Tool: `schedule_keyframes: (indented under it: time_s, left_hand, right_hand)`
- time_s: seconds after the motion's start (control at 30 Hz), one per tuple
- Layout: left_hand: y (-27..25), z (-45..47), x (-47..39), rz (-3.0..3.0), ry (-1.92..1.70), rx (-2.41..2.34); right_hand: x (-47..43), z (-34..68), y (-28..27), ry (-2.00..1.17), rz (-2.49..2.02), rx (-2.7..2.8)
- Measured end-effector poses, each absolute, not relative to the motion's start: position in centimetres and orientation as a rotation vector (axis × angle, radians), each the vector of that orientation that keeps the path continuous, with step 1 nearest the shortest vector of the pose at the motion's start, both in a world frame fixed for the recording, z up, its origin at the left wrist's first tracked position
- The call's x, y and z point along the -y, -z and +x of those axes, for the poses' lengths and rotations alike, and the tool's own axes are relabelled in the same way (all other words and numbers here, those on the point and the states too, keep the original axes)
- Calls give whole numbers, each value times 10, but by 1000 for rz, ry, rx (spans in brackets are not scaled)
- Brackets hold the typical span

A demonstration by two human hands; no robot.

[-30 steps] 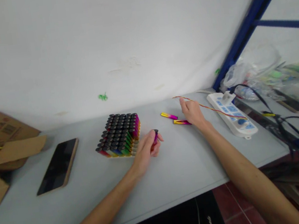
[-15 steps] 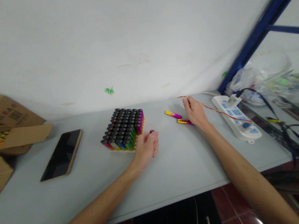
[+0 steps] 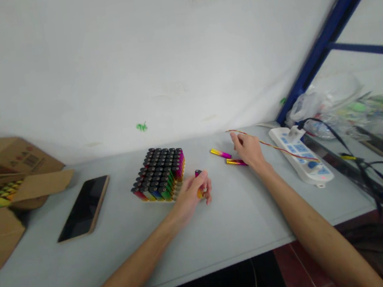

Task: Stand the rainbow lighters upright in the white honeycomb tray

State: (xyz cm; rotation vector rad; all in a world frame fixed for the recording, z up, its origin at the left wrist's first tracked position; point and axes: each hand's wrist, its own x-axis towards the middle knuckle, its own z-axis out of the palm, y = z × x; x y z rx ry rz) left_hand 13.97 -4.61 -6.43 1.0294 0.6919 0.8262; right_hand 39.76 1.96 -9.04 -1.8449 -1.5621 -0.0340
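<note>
Held upright in my left hand (image 3: 193,192) is a small black-topped tube (image 3: 198,173), purple above and yellow below. Beside that hand stands a block of similar tubes (image 3: 160,171) in a pale tray (image 3: 177,190), packed in rows with black tops up; their exact kind is unclear. Some cells at the tray's near right corner hold no tube. My right hand (image 3: 249,150) is closed around a thin red-and-yellow wire (image 3: 271,146), whose end sticks out past the fingertips. Near it lie two shiny yellow-to-purple pieces, one farther off (image 3: 220,153) and one by the palm (image 3: 236,161).
A phone (image 3: 84,208) lies left of the block. An open cardboard box (image 3: 34,159) with several yellow-green items stands at far left. On the right are a white power strip (image 3: 301,155), black cables (image 3: 360,163), plastic bags (image 3: 308,107) and a blue metal frame (image 3: 320,46).
My left hand has turned and its fingers have loosened, so more of the held tube shows. My right hand stays by the wire. The whole view has shifted slightly.
</note>
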Motion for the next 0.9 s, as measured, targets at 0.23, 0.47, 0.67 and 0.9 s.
schedule_keyframes:
  time_s: [0.23,0.47,0.67,0.9]
  left_hand:
    - [23,123,40,1100,-862,-631]
    - [-10,83,25,1511,-1049,-845]
    - [-19,55,7,2240,-991,-1033]
    - [-4,41,-8,2630,-607,-972]
  right_hand:
    - [-20,395,91,23,-1753,1583]
    - [-20,395,89,-28,-1773,1554]
    - [-20,393,90,-96,-1779,1563]
    - [-18,395,88,56,-1616,1546]
